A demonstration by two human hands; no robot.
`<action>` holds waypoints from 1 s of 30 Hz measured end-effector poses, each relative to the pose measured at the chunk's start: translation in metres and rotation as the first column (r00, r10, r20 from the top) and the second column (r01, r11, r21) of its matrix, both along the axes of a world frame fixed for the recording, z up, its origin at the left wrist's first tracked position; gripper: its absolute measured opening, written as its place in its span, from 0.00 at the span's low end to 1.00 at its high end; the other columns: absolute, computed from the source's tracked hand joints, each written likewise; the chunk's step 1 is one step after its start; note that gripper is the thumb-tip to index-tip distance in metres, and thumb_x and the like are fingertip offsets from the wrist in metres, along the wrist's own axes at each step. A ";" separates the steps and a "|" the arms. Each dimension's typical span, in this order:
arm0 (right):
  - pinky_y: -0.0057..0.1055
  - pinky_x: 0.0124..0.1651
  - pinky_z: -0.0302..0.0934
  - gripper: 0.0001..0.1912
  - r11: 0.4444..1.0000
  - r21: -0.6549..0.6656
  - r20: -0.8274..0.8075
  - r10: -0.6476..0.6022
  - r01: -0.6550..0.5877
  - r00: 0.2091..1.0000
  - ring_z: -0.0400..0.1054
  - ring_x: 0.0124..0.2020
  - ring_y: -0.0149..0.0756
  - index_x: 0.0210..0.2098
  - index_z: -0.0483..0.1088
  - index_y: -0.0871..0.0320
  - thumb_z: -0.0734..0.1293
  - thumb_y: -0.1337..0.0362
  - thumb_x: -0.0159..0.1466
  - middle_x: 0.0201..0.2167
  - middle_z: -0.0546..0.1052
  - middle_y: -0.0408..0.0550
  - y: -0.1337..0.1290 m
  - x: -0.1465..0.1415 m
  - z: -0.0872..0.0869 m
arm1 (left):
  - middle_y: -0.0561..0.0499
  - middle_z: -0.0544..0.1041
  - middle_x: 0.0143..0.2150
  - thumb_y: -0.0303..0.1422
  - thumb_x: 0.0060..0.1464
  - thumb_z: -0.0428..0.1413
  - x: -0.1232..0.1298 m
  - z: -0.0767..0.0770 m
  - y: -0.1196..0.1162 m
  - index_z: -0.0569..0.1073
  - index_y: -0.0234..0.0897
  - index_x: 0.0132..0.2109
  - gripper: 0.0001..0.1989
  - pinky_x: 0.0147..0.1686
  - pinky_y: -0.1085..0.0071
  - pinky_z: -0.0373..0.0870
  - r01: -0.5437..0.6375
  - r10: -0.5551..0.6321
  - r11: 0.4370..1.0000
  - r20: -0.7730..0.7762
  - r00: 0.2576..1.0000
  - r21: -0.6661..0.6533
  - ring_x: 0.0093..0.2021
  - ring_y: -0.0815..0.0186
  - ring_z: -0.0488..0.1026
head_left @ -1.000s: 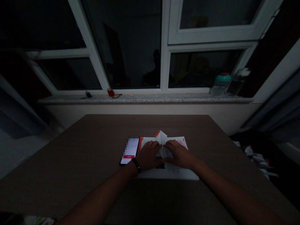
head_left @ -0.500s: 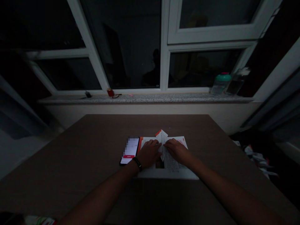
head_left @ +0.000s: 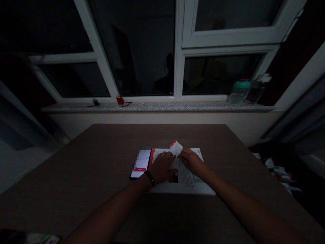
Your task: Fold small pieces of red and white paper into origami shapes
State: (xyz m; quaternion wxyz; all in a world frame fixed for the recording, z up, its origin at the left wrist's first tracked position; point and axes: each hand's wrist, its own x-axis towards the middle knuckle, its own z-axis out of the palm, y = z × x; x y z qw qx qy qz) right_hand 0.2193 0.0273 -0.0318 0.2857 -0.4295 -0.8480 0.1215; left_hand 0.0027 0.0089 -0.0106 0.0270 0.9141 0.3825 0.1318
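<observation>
A small folded paper [head_left: 176, 146] with an orange corner lies on top of a printed magazine or sheet [head_left: 159, 188]. My left hand [head_left: 161, 166], wearing a dark wristband [head_left: 149, 177], rests over the folded paper's left side. Its fingers lie flat and the thumb is stretched away from them. On the other side my right hand [head_left: 192, 162] has its fingers drawn together in a pinch at the paper's right edge. Both hands cover much of the folded paper, so its full shape is hidden. Close to my left hand lies a phone [head_left: 142, 163] with a lit screen.
The brown table [head_left: 101, 156] reaches to the wall under a speckled windowsill [head_left: 157, 106]. On the sill stand a teal-lidded bottle [head_left: 240, 90], a clear bottle [head_left: 257, 89] and a small red object [head_left: 120, 100]. Whitish items [head_left: 276, 171] lie beyond the table's right edge.
My left thumb has spread a little away from the fingers. My right fingers have drawn together more tightly and the hand has turned slightly at the paper's edge.
</observation>
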 end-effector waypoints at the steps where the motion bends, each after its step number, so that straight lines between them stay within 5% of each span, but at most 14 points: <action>1: 0.37 0.51 0.61 0.11 1.000 -0.007 0.006 0.001 -0.001 1.000 0.67 0.47 0.41 0.41 0.75 0.57 0.64 0.75 0.64 0.42 0.75 0.50 -0.001 0.000 0.001 | 0.44 0.67 0.54 0.46 0.58 0.58 0.000 0.000 0.000 0.64 0.38 0.60 0.28 0.52 0.56 0.63 -0.001 0.001 1.000 0.001 1.000 -0.001 0.53 0.53 0.63; 11: 0.41 0.51 0.59 0.20 0.999 -0.034 0.058 0.035 -0.033 0.998 0.65 0.48 0.45 0.46 0.72 0.57 0.75 0.63 0.55 0.45 0.73 0.51 -0.016 0.004 0.008 | 0.44 0.69 0.52 0.47 0.59 0.57 -0.001 0.009 -0.003 0.67 0.38 0.57 0.25 0.51 0.57 0.64 0.031 -0.031 0.999 -0.009 0.999 -0.016 0.51 0.54 0.65; 17: 0.40 0.51 0.57 0.09 0.999 -0.025 0.126 0.029 -0.026 0.992 0.64 0.47 0.42 0.45 0.72 0.57 0.67 0.67 0.64 0.43 0.73 0.51 -0.019 0.004 0.011 | 0.46 0.71 0.49 0.36 0.62 0.56 0.000 0.004 0.002 0.70 0.38 0.54 0.14 0.50 0.59 0.65 0.012 -0.012 1.000 -0.015 1.000 -0.016 0.50 0.56 0.66; 30: 0.44 0.54 0.54 0.16 0.997 0.014 0.251 0.073 -0.079 0.965 0.63 0.50 0.44 0.55 0.71 0.53 0.61 0.64 0.69 0.46 0.72 0.53 -0.024 0.008 0.012 | 0.44 0.70 0.54 0.31 0.63 0.53 -0.001 0.007 -0.009 0.67 0.37 0.55 0.14 0.58 0.55 0.62 0.034 -0.035 0.999 -0.040 0.999 -0.003 0.57 0.54 0.66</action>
